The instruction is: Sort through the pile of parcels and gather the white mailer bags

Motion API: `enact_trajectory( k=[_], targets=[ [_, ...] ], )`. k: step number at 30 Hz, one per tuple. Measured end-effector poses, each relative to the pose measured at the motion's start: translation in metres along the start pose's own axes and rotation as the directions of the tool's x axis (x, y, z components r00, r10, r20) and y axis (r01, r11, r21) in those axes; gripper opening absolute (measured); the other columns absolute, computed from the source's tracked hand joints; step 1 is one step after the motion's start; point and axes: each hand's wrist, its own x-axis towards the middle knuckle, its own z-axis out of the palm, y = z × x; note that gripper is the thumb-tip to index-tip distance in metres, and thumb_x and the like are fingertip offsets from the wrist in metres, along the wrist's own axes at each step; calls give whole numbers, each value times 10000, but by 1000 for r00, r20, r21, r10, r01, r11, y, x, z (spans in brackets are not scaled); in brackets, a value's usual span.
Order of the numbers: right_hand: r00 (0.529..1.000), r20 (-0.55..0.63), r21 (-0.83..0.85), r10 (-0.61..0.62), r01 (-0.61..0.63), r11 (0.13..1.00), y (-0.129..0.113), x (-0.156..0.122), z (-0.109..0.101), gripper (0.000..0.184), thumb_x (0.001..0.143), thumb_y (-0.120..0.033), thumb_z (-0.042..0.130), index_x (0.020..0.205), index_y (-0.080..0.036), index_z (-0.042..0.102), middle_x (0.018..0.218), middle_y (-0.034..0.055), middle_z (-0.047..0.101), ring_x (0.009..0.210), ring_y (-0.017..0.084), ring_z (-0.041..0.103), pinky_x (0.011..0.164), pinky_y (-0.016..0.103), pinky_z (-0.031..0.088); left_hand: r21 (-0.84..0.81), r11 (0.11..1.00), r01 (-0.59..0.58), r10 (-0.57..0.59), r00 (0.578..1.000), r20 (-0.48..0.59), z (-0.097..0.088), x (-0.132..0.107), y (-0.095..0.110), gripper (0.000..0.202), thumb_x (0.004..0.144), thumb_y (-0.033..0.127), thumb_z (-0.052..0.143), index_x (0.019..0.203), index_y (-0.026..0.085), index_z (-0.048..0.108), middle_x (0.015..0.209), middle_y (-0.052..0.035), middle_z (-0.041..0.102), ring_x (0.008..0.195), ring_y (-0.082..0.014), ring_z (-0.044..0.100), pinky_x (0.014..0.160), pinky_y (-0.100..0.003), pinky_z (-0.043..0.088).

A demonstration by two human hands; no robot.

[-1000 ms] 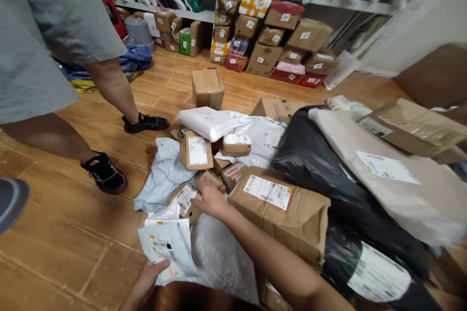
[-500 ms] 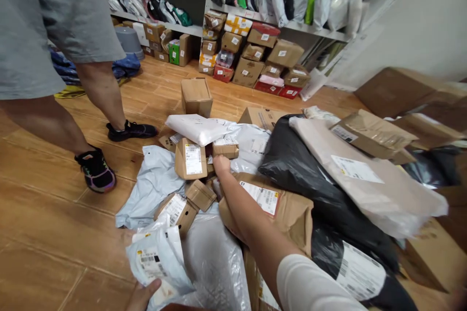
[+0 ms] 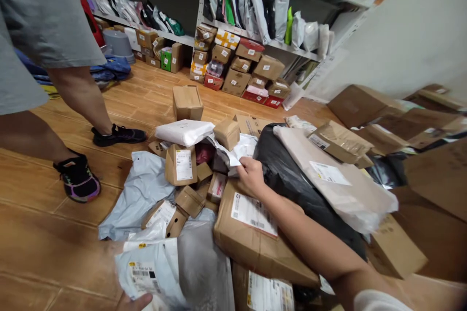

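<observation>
Head cam: right hand (image 3: pixel 251 175) is gripping the near edge of a white bag (image 3: pixel 247 146), fingers closed on it; bag is lying mid-pile, just left of a big black bag (image 3: pixel 279 175). Small brown box (image 3: pixel 226 133) is sitting tilted on the white bag. Left hand (image 3: pixel 135 302) is holding a pale blue mailer (image 3: pixel 146 272) at bottom left, thumb on its front, label facing up; rest of that grip is out of frame. Right forearm is passing over a large labelled carton (image 3: pixel 251 248). Grey plastic parcel (image 3: pixel 200 262) is lying between mailer and carton. White padded parcel (image 3: pixel 184 132) is resting on the pile's far side, a labelled brown box (image 3: pixel 181 165) just in front. Another person (image 3: pixel 78 92) in grey shorts is standing at left.
</observation>
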Motion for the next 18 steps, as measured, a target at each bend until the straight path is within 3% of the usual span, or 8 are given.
enact_trajectory(
  k=[5,8,11,13,14,16,18],
  targets=[
    [962,172,4,-212,214,977,-36,-14,16,181,845,-189,547,842,-139,720,881,133,729,816,234,667,678,287,451,15,998,-59,60,997,-49,39,-15,30,1179,398,383,954,1411,146,400,831,-62,761,757,-310,713,709,-378,577],
    [934,233,2,-272,279,960,-54,-26,21,208,839,-254,608,951,-115,716,971,188,715,894,287,660,699,332,484,-30,998,-48,45,994,-95,49,-20,42,1177,372,372,958,1393,141,420,811,-54,759,718,-283,709,665,-343,575],
    [837,248,78,-487,484,872,-68,-55,13,348,729,-393,757,989,-169,699,1083,155,689,1032,311,608,799,374,507,-93,996,-12,-3,988,-156,45,-24,47,1171,327,305,966,1361,127,443,812,-55,761,733,-276,712,669,-324,578],
    [758,241,143,-606,590,795,-77,-67,5,370,650,-396,817,931,-189,693,1022,113,697,975,294,618,789,373,525,-123,992,-20,-2,983,-181,41,-27,48,1129,350,267,956,1350,141,449,814,-45,761,738,-272,714,682,-322,580],
    [754,218,156,-619,599,785,-81,-64,2,356,678,-390,796,942,-179,683,998,107,695,946,290,622,778,379,533,-131,991,-26,1,982,-188,40,-28,48,1104,376,257,945,1354,148,446,814,-43,760,739,-275,715,687,-328,581],
    [845,120,140,-521,505,852,-89,-39,-2,360,815,-375,667,1080,-134,633,1064,136,668,985,299,613,802,398,535,-150,988,-25,-6,979,-202,40,-31,48,1094,408,250,923,1375,150,421,819,-51,760,759,-293,716,715,-354,581],
    [941,-11,132,-337,336,933,-97,8,-5,457,915,-342,522,1283,-74,492,1263,209,568,1119,319,567,862,416,521,-147,989,-21,-9,979,-205,39,-32,47,1121,406,254,915,1395,141,399,828,-66,759,804,-314,715,747,-376,577]
  ],
)
